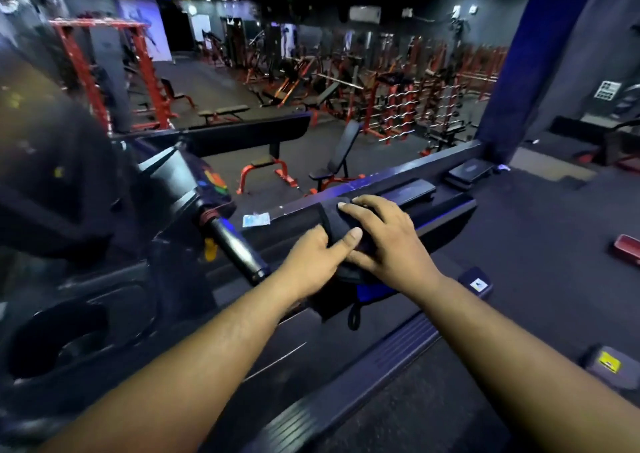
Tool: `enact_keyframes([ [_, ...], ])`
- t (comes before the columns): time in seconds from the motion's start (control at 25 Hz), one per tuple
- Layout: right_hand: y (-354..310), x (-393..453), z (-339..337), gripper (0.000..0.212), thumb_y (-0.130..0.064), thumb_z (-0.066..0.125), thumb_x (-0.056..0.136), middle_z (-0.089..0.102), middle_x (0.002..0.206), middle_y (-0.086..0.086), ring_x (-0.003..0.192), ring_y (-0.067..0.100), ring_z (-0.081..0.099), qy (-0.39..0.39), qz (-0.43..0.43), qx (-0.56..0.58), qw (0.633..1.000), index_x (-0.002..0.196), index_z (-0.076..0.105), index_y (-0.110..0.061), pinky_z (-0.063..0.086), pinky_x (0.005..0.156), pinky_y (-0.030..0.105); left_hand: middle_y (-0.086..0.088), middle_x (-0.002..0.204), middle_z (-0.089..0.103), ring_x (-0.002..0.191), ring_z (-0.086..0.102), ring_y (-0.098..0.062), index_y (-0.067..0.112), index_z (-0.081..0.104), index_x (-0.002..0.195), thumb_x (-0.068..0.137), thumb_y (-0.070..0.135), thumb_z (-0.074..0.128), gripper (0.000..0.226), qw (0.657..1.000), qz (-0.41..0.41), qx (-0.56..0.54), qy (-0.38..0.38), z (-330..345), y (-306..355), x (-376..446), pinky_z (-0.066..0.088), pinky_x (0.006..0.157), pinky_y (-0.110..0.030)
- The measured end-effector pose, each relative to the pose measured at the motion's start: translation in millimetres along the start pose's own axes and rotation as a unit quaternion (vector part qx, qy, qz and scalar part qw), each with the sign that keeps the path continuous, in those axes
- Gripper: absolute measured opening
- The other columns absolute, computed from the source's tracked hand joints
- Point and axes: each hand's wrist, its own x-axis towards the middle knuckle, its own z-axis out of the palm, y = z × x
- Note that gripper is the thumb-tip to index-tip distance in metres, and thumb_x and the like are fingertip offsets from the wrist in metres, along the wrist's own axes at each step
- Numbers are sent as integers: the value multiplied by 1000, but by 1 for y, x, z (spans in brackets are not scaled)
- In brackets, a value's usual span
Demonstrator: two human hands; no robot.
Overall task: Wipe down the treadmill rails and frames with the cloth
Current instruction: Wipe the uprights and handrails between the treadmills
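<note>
- my right hand (384,241) lies on top of the dark cloth (341,222), fingers spread and curved over it, pressing it down onto the treadmill rail (446,207).
- my left hand (311,262) comes in from the left side and grasps the near edge of the cloth, thumb on top, just beside my right thumb; the rest of my left fingers are hidden under the cloth, so i cannot tell how tightly they curl.
- the cloth is draped over the rail, wrapped across its top, with a loose dark fold and a small loop hanging below my hands.
- the rail is a dark bar running from lower left up toward the right, with a pale sticker (256,219) on its side to the left of the cloth.
- to the left of my hands a dark cylindrical handlebar (239,248) sticks out from the treadmill console (86,279), near my left hand but not touching it.
- below my forearms runs the ribbed side step (391,352) of the treadmill deck.
- beyond the rail there is a gym floor with red-framed benches (268,172) and racks, blurred further back.
</note>
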Motion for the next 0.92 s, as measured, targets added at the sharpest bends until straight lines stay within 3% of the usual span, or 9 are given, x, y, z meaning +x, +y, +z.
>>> enact_keyframes([
  [0.12,63,5,-25,89,-70,69,76,41,146,1,138,19,39,7,40,74,996,148,42,-25,35,113,42,-3,111,75,105,71,-22,21,66,118,92,31,65,27,983,13,-181,1,41,16,57,53,98,-52],
  [0.2,116,6,-42,85,-70,62,81,41,148,1,138,16,39,33,142,145,979,149,39,-23,34,114,37,-4,115,74,108,70,-24,21,66,118,96,24,63,22,974,13,-228,-7,70,32,96,52,100,-50],
  [0.28,163,5,-59,74,-65,57,88,49,146,-3,127,8,53,35,302,289,908,147,41,-24,45,105,30,-5,119,73,112,69,-25,20,63,122,100,22,58,23,966,5,-256,-22,99,45,136,51,101,-50],
  [0.36,205,3,-69,50,-51,62,93,66,130,1,109,10,67,26,382,425,820,132,58,-20,55,95,32,-4,120,72,111,69,-22,19,61,125,101,24,57,24,968,-7,-250,-16,126,56,171,52,101,-49],
  [0.44,244,-1,-77,32,-35,68,93,73,114,10,107,25,70,68,399,465,787,119,65,-17,56,95,43,0,117,73,107,70,-18,21,62,121,99,31,60,24,978,3,-210,0,149,60,205,53,100,-47],
  [0.56,287,-5,-90,46,-24,76,88,74,109,14,105,29,71,144,405,507,748,128,53,-22,57,86,41,4,116,73,106,70,-16,25,64,116,91,45,64,32,990,45,-136,0,178,70,252,54,98,-48],
  [0.64,316,-5,-100,46,-20,75,88,74,111,9,103,22,72,167,396,484,763,129,54,-25,57,85,36,6,116,73,108,69,-16,29,65,116,91,45,64,30,990,62,-124,-32,198,83,286,53,98,-48],
  [0.8,370,-3,-133,35,-27,80,82,67,115,3,105,12,65,219,363,364,829,110,61,-19,53,89,32,7,115,72,109,69,-14,30,62,116,99,31,59,17,975,112,-147,-121,242,112,355,55,96,-40],
  [0.92,409,-3,-161,43,-15,74,83,68,119,-6,114,10,64,211,342,404,822,120,55,-20,54,91,29,7,116,71,110,68,-14,29,62,119,103,33,51,20,960,134,-154,-193,275,139,406,54,95,-35],
])
